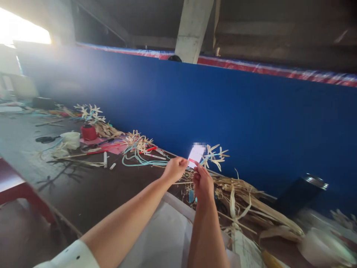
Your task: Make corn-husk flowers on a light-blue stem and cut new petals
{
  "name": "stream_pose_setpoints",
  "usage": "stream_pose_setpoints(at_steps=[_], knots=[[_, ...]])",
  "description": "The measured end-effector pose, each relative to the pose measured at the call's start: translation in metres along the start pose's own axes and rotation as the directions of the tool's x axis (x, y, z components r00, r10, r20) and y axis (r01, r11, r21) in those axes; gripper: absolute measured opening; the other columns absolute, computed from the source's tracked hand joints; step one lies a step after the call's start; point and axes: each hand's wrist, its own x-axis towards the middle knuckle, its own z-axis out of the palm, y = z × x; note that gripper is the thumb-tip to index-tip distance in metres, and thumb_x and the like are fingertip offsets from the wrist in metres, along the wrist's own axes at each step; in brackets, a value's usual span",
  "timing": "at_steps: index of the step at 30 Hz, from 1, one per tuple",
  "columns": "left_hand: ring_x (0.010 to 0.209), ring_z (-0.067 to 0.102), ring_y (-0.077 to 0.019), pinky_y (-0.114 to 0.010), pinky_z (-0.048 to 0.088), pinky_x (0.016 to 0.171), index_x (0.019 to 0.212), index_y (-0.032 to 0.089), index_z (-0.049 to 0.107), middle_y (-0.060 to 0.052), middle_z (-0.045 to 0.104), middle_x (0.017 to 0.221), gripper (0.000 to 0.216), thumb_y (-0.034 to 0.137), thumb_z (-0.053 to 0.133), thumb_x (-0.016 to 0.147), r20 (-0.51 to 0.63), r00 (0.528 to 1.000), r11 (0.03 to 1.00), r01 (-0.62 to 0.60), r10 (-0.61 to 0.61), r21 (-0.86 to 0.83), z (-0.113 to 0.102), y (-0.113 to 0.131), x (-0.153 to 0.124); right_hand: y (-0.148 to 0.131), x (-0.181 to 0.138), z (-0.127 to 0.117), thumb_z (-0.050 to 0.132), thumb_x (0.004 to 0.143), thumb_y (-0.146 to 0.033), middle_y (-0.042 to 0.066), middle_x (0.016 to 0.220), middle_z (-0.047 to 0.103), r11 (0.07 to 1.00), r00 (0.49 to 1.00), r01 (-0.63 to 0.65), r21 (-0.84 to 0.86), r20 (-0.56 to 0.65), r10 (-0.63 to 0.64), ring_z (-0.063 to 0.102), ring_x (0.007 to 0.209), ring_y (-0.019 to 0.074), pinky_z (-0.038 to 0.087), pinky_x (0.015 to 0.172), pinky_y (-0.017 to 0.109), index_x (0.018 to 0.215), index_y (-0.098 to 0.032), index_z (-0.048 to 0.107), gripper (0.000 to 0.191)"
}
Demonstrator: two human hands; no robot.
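Head view, left hand (174, 169), right hand (203, 184), pinching card (196, 154)

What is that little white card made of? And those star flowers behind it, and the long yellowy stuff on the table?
The white card, pinched by the left hand and right hand, looks like thin, stiff paper, flat and matte. The star flowers seem cut from dried husk or straw: pale, papery points. The long strips look like dried corn husk, tan and curling.

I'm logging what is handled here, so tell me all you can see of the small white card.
The small white card is a flat, paper-like rectangle with a red mark on its lower left edge; its top is blurred. It is held upright and slightly tilted above the table, pinched between the left hand and right hand.
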Motion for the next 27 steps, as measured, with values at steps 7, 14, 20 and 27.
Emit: stream_pose_setpoints(at_steps=[7, 14, 20, 27], knots=[[0.055, 0.046, -0.0084, -0.020, 0.032, 0.050, 0.090, 0.012, 0.067, -0.005, 0.066, 0.081, 0.054, 0.061, 0.051, 0.074, 0.416, 0.909, 0.900, 0.202, -0.026, -0.385, 0.021, -0.031, -0.026, -0.005, 0.005, -0.012, 0.071, 0.064, -0.036, -0.004, 0.070, 0.050, 0.994, 0.992, 0.105, 0.018, 0.067, -0.106, 0.028, 0.045, 0.0024, 0.021, 0.038, 0.017, 0.092, -0.018, 0.069, 0.033], [0.053, 0.042, -0.0057, -0.020, 0.031, 0.052, 0.091, 0.014, 0.066, -0.005, 0.067, 0.081, 0.054, 0.057, 0.070, 0.058, 0.543, 0.839, 0.769, 0.364, -0.026, -0.526, 0.025, -0.039, -0.038, -0.005, 0.000, -0.007, 0.070, 0.069, -0.034, -0.005, 0.069, 0.047, 0.997, 0.975, 0.075, 0.022, 0.209, -0.078, 0.025, 0.045, 0.0031, 0.021, 0.040, 0.018, 0.095, -0.021, 0.068, 0.030], [0.055, 0.047, -0.0082, -0.022, 0.034, 0.054, 0.083, 0.012, 0.067, -0.004, 0.066, 0.072, 0.047, 0.052, 0.071, 0.059, 0.541, 0.841, 0.775, 0.321, 0.031, -0.544, 0.027, -0.040, -0.042, -0.005, -0.008, -0.003, 0.068, 0.072, -0.034, -0.005, 0.070, 0.044, 0.999, 0.963, 0.054, -0.002, 0.263, -0.051, 0.026, 0.047, 0.0038, 0.022, 0.041, 0.018, 0.097, -0.022, 0.067, 0.028], [0.058, 0.048, -0.0096, -0.022, 0.035, 0.056, 0.084, 0.013, 0.069, -0.003, 0.064, 0.069, 0.045, 0.052, 0.070, 0.061, 0.426, 0.904, 0.802, 0.236, 0.026, -0.549, 0.031, -0.040, -0.044, -0.001, -0.013, -0.002, 0.062, 0.074, -0.049, -0.003, 0.073, 0.053, 0.997, 0.975, 0.019, -0.074, 0.221, -0.002, 0.030, 0.045, 0.0049, 0.024, 0.039, 0.019, 0.100, -0.023, 0.066, 0.037]])
